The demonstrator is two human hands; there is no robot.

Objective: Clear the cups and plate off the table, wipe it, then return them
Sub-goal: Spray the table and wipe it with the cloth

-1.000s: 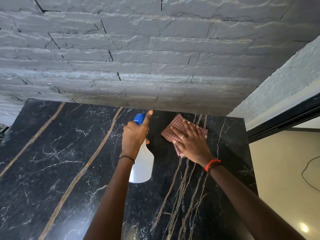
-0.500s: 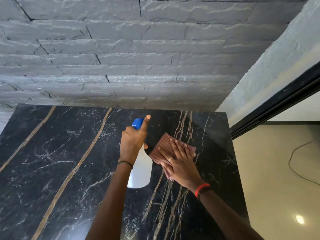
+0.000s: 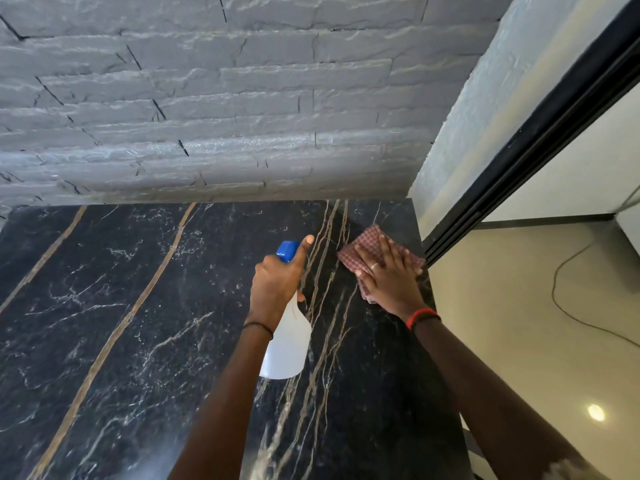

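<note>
The table (image 3: 145, 306) fills the lower left and middle of the frame. It is a flat black stone top, shiny, with thin white cracks and a few long gold lines running from the bottom toward the top. No cups and no plate are on the part we can see, so the wiping step looks to be under way.

The cloth (image 3: 369, 245) lies on the table right of the middle, in the far right corner of the top, close to the right edge. It is soft and thin, with small red and white checks, and it looks folded flat. The right hand (image 3: 388, 275) lies on top of it, palm down, fingers spread and pressing it onto the stone. The rest of the table lies to the left of this hand and toward the bottom of the frame, so my guess is the cloth has to slide that way next.

The left hand (image 3: 277, 282) is just left of the cloth, above the table. Its fingers are wrapped around the neck of a spray bottle (image 3: 287, 344). The bottle is smooth white plastic with a blue top. Its long body points down toward the bottom of the frame.

Behind the table is a rough grey brick wall (image 3: 207, 109). On the right is a smooth pale floor (image 3: 519, 341).
</note>
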